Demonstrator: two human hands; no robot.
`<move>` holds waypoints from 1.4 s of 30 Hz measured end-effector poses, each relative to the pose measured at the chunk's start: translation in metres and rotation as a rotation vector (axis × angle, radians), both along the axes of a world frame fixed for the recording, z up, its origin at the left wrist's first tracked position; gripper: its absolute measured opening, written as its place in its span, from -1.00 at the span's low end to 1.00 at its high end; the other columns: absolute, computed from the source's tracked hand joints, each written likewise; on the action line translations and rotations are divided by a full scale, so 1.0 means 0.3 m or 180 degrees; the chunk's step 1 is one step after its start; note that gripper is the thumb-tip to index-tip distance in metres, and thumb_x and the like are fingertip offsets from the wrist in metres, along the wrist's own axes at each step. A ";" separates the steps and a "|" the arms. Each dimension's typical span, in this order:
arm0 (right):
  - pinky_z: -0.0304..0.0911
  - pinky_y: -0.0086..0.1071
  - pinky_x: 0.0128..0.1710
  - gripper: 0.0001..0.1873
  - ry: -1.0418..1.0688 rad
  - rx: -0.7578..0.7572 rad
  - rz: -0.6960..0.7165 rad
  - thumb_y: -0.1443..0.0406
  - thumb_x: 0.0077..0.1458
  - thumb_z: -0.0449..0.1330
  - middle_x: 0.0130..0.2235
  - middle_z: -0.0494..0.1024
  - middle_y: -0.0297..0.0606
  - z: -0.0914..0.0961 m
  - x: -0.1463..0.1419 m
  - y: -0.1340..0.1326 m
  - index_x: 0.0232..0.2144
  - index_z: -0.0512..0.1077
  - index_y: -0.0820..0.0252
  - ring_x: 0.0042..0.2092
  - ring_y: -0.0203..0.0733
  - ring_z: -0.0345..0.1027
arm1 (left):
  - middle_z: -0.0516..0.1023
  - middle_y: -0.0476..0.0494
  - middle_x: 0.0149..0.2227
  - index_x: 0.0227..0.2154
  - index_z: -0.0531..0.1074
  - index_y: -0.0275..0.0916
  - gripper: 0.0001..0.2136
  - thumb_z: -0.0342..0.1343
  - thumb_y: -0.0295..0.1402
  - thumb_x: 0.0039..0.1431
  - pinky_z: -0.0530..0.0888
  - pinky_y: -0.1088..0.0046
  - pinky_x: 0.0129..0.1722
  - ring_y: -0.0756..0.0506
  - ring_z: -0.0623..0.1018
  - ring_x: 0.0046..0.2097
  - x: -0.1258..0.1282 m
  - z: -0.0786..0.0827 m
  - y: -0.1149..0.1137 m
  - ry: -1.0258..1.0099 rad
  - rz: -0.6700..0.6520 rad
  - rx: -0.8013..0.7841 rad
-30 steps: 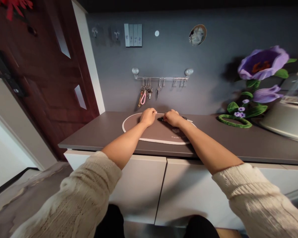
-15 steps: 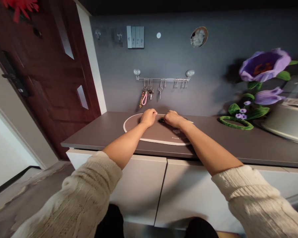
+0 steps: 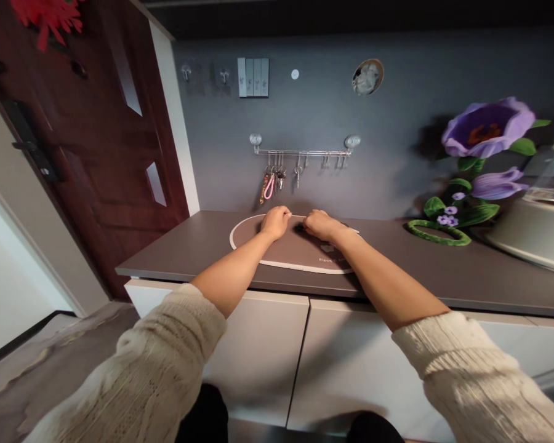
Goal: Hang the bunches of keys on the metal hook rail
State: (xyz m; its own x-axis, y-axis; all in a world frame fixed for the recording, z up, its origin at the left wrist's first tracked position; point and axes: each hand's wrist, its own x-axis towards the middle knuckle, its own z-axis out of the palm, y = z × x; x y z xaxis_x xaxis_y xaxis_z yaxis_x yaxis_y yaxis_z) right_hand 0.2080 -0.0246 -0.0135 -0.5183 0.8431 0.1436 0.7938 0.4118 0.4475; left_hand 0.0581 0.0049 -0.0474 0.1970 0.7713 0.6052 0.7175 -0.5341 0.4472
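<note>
Both my arms in cream knitted sleeves reach over a dark countertop (image 3: pixel 189 249) to an oval brown mat (image 3: pixel 295 252) with a pale rim. My left hand (image 3: pixel 275 222) rests on the mat's far part with its fingers curled into a loose fist. My right hand (image 3: pixel 320 224) lies close beside it, fingers closed over a small dark object (image 3: pixel 299 228) that barely shows between the two hands. What that object is I cannot make out.
A rail with hooks (image 3: pixel 305 151) on the grey wall carries keys and a pink strap (image 3: pixel 270 181). Purple artificial flowers (image 3: pixel 484 132) with a green ring stand at the right, beside a grey container (image 3: pixel 530 231). A dark red door (image 3: pixel 78 141) is at the left; white cabinet doors (image 3: pixel 258 351) are below.
The small dark object showed more plainly between my hands a second ago; my right hand now covers most of it. Both hands stayed on the mat; the view shifted slightly.
</note>
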 end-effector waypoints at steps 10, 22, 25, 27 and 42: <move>0.10 -0.45 -0.34 -0.74 0.1072 -0.0046 -0.0093 0.35 0.03 -0.02 -0.30 0.53 -0.12 -0.005 0.019 -0.005 -0.34 0.46 0.25 -0.29 -0.20 0.37 | 0.50 -0.15 -0.28 -0.39 0.43 -0.26 -0.83 -0.07 -0.42 0.10 0.32 0.42 -0.13 -0.06 0.43 -0.20 0.001 -0.004 0.006 -0.0128 -0.0056 0.0033; 0.07 -0.52 -0.43 -0.76 0.2907 -0.0421 0.0379 0.28 -0.03 -0.01 -0.47 0.46 -0.32 0.001 0.047 0.004 -0.41 0.42 0.28 -0.46 -0.38 0.20 | 0.47 -0.09 -0.34 -0.40 0.43 -0.26 -0.87 0.03 -0.34 0.05 0.34 0.49 -0.24 0.00 0.41 -0.31 0.014 -0.002 0.000 -0.0441 -0.0364 0.0060; 0.09 -0.51 -0.43 -0.74 0.3321 -0.0662 0.0535 0.22 -0.04 0.02 -0.47 0.43 -0.33 -0.001 0.051 0.012 -0.41 0.40 0.29 -0.47 -0.39 0.18 | 0.47 -0.08 -0.33 -0.41 0.43 -0.26 -0.90 0.04 -0.40 0.03 0.34 0.50 -0.23 0.01 0.41 -0.31 0.014 -0.001 0.004 -0.0550 -0.0360 0.0154; 0.09 -0.51 -0.43 -0.74 0.3604 -0.0811 0.0572 0.20 -0.05 0.04 -0.47 0.42 -0.33 -0.001 0.052 0.016 -0.42 0.38 0.30 -0.48 -0.39 0.17 | 0.47 -0.09 -0.32 -0.40 0.43 -0.27 -0.89 0.02 -0.42 0.05 0.34 0.50 -0.22 0.01 0.42 -0.30 0.014 0.002 0.007 -0.0661 -0.0402 0.0156; 0.21 -0.50 -0.41 -0.85 0.4928 -0.1638 0.0138 0.32 -0.07 0.19 -0.51 0.45 -0.30 -0.004 0.044 0.004 -0.38 0.36 0.27 -0.45 -0.37 0.31 | 0.49 -0.06 -0.43 -0.45 0.43 -0.32 -0.88 0.00 -0.43 0.05 0.35 0.52 -0.30 0.03 0.43 -0.38 0.010 0.021 0.010 -0.1636 -0.0541 -0.0045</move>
